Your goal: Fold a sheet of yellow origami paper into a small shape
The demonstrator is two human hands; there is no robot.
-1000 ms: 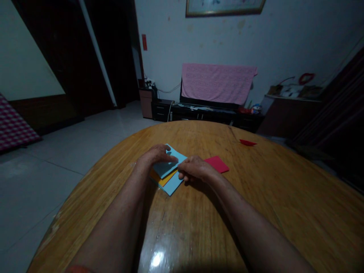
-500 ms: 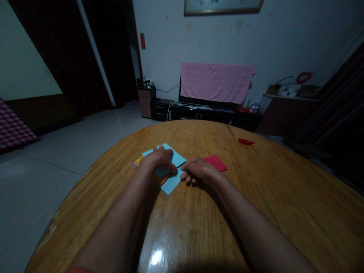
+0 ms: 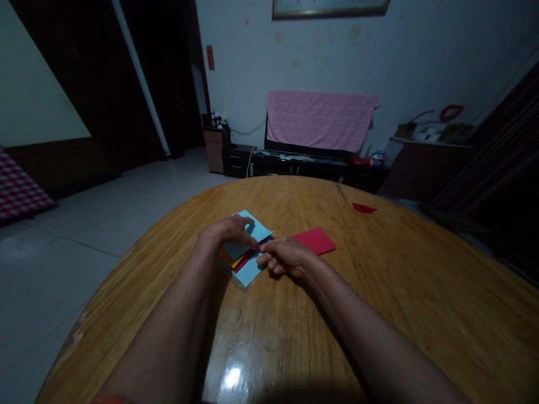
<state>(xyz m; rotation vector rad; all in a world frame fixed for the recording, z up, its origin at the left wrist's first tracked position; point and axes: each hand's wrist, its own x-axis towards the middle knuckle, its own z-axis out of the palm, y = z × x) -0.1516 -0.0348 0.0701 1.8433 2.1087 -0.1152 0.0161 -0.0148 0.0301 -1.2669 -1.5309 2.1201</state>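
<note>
Recording two bare hands at work on a stack of coloured paper (image 3: 245, 268) lying near the middle of a wooden desk (image 3: 391, 292). The left hand (image 3: 226, 233) lies palm down, fingers curled over the upper light-blue sheet (image 3: 238, 251), bearing on the stack, apparently to steady it against sliding on the smooth varnish. The right hand (image 3: 285, 257) is narrowly closed, its fingertips (image 3: 263, 246) at the stack's right edge; whether they pinch the paper or only touch it cannot be determined. Yellow and red layers (image 3: 234, 260) show between the light-blue sheets. A red paper sheet (image 3: 315, 241) lies at 3 o'clock from the stack, just beside the right hand and within easy reach. A small red paper scrap (image 3: 364, 207) lies farther out at 2 o'clock.
</note>
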